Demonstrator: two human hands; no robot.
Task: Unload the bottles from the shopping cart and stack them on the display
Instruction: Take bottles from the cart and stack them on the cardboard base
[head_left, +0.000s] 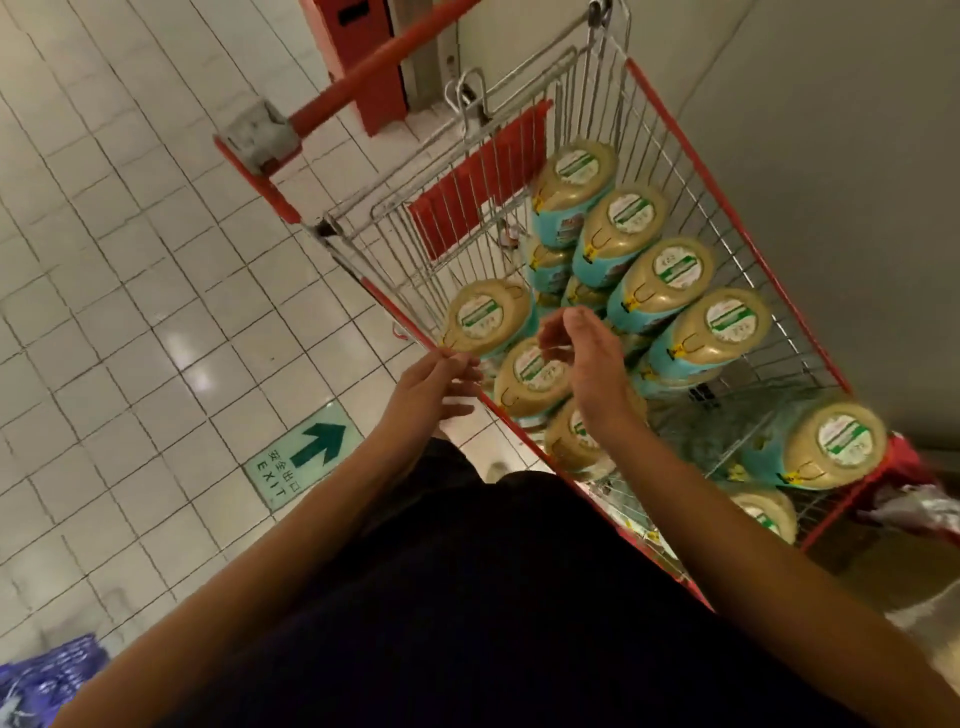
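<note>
Wire shopping cart holds teal-labelled bottles.

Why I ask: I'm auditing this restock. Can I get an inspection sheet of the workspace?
Surface: white tiled floor with green EXIT arrow sticker.
Job's things: red-trimmed wire shopping cart holds many teal-labelled bottles with beige caps; display not in view.
Clutter: blue-purple plastic bag on the floor; crumpled plastic wrapping beside the cart.
Grips: left hand open at the cart's rim; right hand open above the bottles; both hold nothing.
Cables: nothing seen.
Surroundings: grey wall, red boxy stand.
</note>
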